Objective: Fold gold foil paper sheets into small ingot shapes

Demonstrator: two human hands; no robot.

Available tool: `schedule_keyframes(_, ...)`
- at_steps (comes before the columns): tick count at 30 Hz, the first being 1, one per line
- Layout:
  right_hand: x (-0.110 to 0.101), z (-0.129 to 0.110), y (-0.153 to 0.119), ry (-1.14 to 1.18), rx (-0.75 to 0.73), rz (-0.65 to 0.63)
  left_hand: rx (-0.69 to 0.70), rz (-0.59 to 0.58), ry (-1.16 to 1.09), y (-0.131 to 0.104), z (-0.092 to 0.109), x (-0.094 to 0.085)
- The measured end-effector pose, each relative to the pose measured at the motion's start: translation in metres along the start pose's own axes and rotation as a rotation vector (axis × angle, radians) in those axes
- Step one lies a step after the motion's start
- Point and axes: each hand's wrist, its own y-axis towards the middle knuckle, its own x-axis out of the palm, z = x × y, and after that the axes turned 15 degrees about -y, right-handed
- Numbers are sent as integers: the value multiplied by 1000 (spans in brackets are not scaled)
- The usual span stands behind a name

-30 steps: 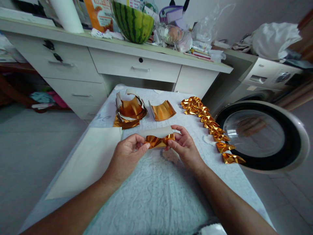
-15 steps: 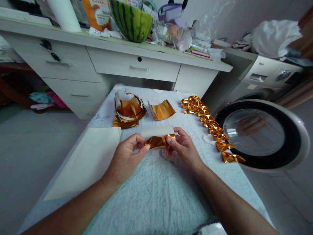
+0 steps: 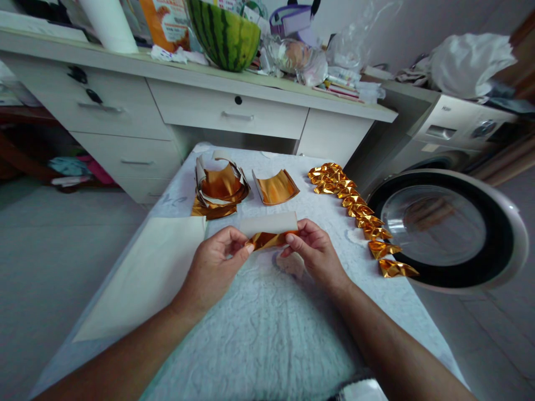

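Between my two hands is a sheet of gold foil paper (image 3: 270, 240), folded along its near edge, with its pale back (image 3: 267, 223) curling up behind. My left hand (image 3: 219, 267) pinches the left end between thumb and fingers. At the right end, my right hand (image 3: 315, 253) grips it with the thumb on the gold side and the fingers behind. Beyond it lie a curved stack of gold foil sheets (image 3: 278, 188) and a larger curled bundle of foil paper (image 3: 221, 184). Several folded gold foil pieces (image 3: 363, 214) form a line along the table's right side.
A cream paper sheet (image 3: 142, 278) lies on the cloth-covered table (image 3: 267, 334) at left. Behind stands a white desk (image 3: 234, 114) bearing a cut watermelon (image 3: 225, 36) and plastic bags. The washing machine's open round door (image 3: 438, 228) comes close to the table's right edge.
The foil paper has shifted slightly between my fingers, and its pale back stands a little higher. My right fingers have changed position slightly on its end.
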Motion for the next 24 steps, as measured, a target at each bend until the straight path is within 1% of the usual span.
schedule_keyframes(5,-2,0,0,-26,32,35,7,-3,-30,0,1,1)
schedule_keyframes(8,-3,3,1,-30,37,67,-32,-36,-37,-1,0,1)
schedule_keyframes(11,-1,4,0,-60,43,67,-70,-51,-38,-2,-1,1)
schedule_keyframes(18,5,1,-3,-60,20,59,-92,-8,-61,-2,-3,0)
schedule_keyframes(24,5,1,-3,-67,14,39,-104,11,-105,-1,-2,2)
